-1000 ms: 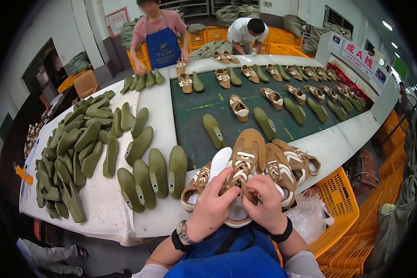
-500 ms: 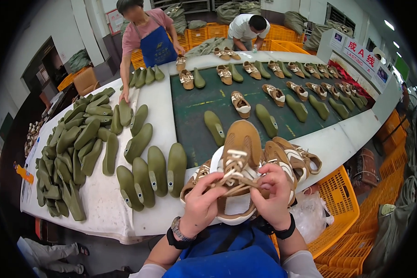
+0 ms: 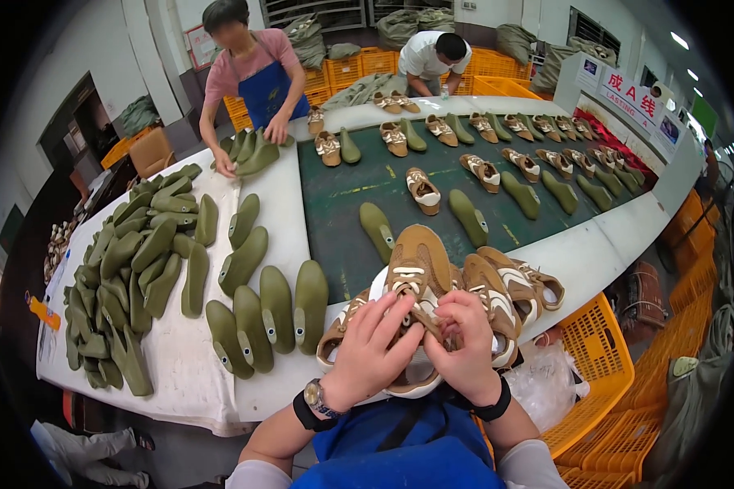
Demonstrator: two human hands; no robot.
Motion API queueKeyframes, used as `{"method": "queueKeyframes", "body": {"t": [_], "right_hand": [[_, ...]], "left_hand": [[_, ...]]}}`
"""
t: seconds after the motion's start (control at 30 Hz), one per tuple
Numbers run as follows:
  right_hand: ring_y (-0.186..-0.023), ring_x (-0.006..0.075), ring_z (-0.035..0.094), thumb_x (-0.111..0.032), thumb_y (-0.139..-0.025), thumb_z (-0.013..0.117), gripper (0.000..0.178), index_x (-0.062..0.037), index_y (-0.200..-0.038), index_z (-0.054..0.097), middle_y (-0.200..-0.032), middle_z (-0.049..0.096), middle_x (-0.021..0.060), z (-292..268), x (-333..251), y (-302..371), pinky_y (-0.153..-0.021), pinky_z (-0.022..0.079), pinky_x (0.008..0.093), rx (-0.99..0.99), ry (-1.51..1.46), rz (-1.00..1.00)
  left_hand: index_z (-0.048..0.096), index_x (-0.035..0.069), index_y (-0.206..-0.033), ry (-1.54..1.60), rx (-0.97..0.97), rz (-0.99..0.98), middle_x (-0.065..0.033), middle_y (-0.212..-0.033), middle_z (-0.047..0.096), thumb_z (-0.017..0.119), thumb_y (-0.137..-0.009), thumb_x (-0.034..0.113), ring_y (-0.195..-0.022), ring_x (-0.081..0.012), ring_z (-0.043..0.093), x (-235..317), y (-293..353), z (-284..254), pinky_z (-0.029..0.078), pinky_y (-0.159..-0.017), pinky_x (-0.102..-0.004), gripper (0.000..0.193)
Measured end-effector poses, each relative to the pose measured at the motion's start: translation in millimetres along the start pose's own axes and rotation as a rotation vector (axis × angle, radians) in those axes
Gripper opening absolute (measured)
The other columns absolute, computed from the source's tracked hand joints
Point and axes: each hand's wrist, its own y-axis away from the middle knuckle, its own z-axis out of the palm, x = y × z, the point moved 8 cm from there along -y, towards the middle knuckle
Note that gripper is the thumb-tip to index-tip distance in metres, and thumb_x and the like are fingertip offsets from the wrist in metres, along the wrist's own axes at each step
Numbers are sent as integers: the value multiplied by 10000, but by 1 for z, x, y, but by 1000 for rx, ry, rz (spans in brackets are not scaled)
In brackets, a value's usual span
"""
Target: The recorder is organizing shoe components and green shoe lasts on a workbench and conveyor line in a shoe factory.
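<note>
A brown suede sneaker with white lacing loops stands in front of me at the table's near edge, its toe pointing away. My left hand curls over the sneaker's collar and lacing, fingers bent against it. On the other side, my right hand has its fingers pinched together at the laces, which are mostly hidden under both hands. More brown sneakers sit close beside my right hand. To the left, several green shoe lasts stand in a row on the white tabletop.
A heap of green lasts covers the table's left. Sneakers and lasts line the green conveyor belt. Across the table, one person in a blue apron handles lasts; another in white bends over. An orange crate stands at right.
My hands have come off the stretched lace loops and moved closer over the sneaker's opening. The person in the apron has drawn back a last and now holds it with both hands.
</note>
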Motion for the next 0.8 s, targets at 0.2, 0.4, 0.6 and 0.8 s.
{"method": "queueKeyframes", "body": {"t": [0.2, 0.4, 0.6, 0.8], "right_hand": [[-625, 151, 547, 76, -669, 639, 330, -44, -955, 529, -960, 511, 107, -2, 2, 10, -513, 468, 234, -45, 51, 20], [-615, 154, 559, 63, -675, 637, 256, -32, -897, 552, -938, 535, 100, -1, 4, 9, -515, 464, 239, -56, 7, 62], [-804, 273, 572, -27, -682, 673, 198, -59, -858, 587, -937, 566, 105, -5, -4, 9, -684, 477, 352, -29, 144, -85], [-817, 199, 529, -252, -641, 724, 243, -124, -824, 628, -794, 561, 16, 12, -42, 26, -775, 395, 368, -248, 352, -314]], "left_hand": [[552, 39, -1017, 39, -77, 56, -175, -1153, 523, 568, -714, 108, -1033, -313, 543, 7, -1, 9, 492, -806, -344, 311], [548, 34, -974, -74, -130, 147, -155, -1132, 553, 559, -720, 100, -973, -288, 586, 6, 0, 10, 515, -744, -299, 262], [551, 0, -968, 54, -95, 3, -141, -1069, 605, 572, -709, 66, -920, -263, 621, -15, -2, 13, 519, -727, -294, 269], [564, 12, -986, -32, -85, -11, -125, -1014, 627, 571, -719, 54, -845, -248, 630, -27, -8, 11, 518, -682, -314, 271]]}}
